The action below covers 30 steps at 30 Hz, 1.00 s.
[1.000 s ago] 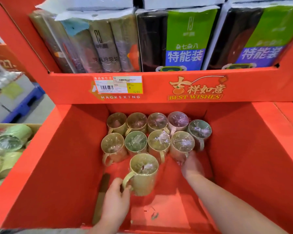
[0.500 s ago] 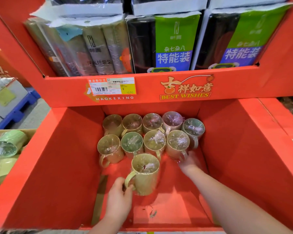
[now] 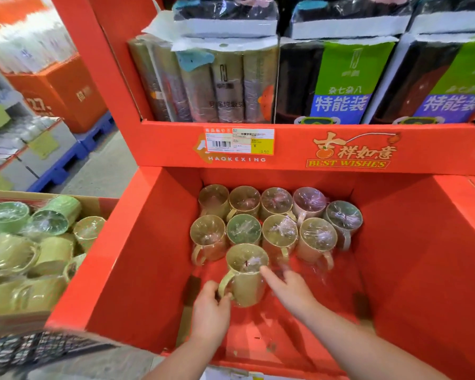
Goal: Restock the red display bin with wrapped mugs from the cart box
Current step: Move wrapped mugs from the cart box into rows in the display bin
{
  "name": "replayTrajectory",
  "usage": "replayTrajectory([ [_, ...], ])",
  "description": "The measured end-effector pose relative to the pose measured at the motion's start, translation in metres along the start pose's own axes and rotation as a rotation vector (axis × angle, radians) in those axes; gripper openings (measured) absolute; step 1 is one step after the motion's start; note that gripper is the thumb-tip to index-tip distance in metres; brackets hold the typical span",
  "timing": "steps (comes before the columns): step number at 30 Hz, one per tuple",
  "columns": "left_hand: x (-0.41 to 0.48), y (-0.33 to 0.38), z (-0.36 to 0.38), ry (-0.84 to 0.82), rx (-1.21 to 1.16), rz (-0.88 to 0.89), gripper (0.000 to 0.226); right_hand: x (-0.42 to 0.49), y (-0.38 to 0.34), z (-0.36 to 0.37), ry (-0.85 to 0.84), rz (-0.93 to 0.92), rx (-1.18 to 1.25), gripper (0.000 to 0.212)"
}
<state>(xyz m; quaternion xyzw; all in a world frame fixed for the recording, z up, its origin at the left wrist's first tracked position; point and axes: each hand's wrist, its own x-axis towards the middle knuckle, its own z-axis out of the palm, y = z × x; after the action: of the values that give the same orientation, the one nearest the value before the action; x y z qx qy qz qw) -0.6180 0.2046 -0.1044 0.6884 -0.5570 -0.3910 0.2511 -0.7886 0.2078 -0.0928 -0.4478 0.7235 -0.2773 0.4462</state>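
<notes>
- The left hand (image 3: 211, 311) gripped the front mug (image 3: 246, 278) by its handle, with the fingers curled round the loop on the mug's left side.
- The right hand (image 3: 292, 293) lay loosely open just right of that mug. Its index finger was stretched out and touched the mug near the rim. The other fingers were too blurred to read.
- The front mug, yellowish and film-wrapped, stood upright on the floor of the red display bin (image 3: 148, 242), about midway across it.
- Close behind it, nine more wrapped mugs (image 3: 279, 233) stood upright against the bin's far wall. Four were in the far row, four in the nearer row, and one at the right end sat between the two rows. That made ten mugs in the bin.
- The nearer row crowded the front mug's far side, and the handles of that row pointed toward the near edge.
- Left of the bin, the brown cart box (image 3: 93, 200) held a heap of mugs (image 3: 50, 215), green and yellow-green, lying on their sides. They were too jumbled to count.
- Dark cart mesh (image 3: 39, 349) showed at the near left corner.
- Above the bin, the red shelf front carried one price label (image 3: 239, 141) and one "BEST WISHES" print (image 3: 348, 163).
- On that shelf stood one greyish pack of rolls (image 3: 214, 86) and, to its right, two green-labelled packs (image 3: 340, 83).
- Far left, blue pallets (image 3: 58, 171) bore stacked goods beside an orange carton (image 3: 61, 91).
</notes>
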Motion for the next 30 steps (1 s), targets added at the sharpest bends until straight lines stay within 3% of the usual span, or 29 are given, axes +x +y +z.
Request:
replayTrajectory([
  [2,0.003,-0.006,-0.005,0.003,0.035,0.004,0.030,0.005,-0.006,0.016,-0.060,0.079,-0.015,0.064],
  [5,0.006,-0.016,-0.012,-0.059,0.109,-0.021,0.033,0.015,-0.017,0.035,-0.124,0.203,0.113,0.032],
  [8,0.003,-0.024,-0.019,-0.151,0.158,-0.026,0.021,0.024,-0.023,0.051,-0.155,0.282,0.211,0.018],
  [12,-0.007,-0.034,-0.030,-0.136,0.254,-0.032,0.057,0.034,-0.030,0.072,-0.157,0.235,0.158,0.040],
  [15,-0.015,-0.035,-0.039,-0.088,0.411,0.028,0.041,0.037,-0.034,0.084,-0.165,0.180,0.143,0.048],
  [17,-0.018,-0.037,-0.042,-0.186,0.513,0.038,0.030,0.037,-0.037,0.091,-0.160,0.143,0.165,0.046],
  [21,-0.020,-0.044,-0.042,-0.397,0.659,0.032,0.034,0.039,-0.042,0.107,-0.177,0.100,0.163,0.031],
  [25,-0.017,-0.050,-0.041,-0.418,0.648,0.023,0.033,0.046,-0.047,0.115,-0.150,0.049,0.093,0.027],
  [30,-0.014,-0.054,-0.037,-0.413,0.676,-0.006,0.034,0.052,-0.046,0.115,-0.170,0.114,0.152,0.027],
])
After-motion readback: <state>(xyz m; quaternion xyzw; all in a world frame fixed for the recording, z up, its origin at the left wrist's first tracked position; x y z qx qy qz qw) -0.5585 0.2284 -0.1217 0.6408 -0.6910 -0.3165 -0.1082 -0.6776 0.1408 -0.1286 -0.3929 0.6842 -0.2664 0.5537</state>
